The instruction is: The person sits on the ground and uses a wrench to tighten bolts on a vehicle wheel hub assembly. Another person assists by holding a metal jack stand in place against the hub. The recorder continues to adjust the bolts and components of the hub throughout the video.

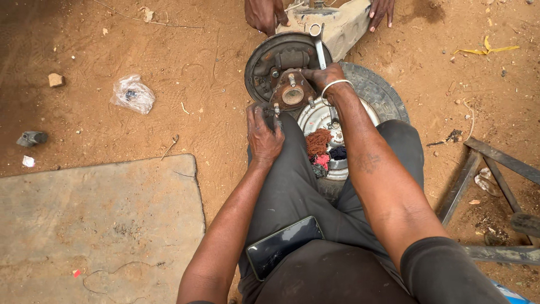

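Note:
A rusty wheel hub with studs (292,90) sits on a round brake backing plate (264,56) in front of my knees. My right hand (323,77) grips the hub's right side, beside a silver ring spanner (318,45) that lies across the plate. My left hand (263,132) pinches a small part at the hub's lower left edge. Under the assembly lies a wheel with tyre (374,90), with coloured rags (322,149) in its rim.
Another person's two hands (264,12) hold the pale axle housing (343,25) at the top. A phone (284,245) rests on my lap. A concrete slab (95,219) lies left, a metal frame (489,174) right, a plastic bag (133,93) on the dirt.

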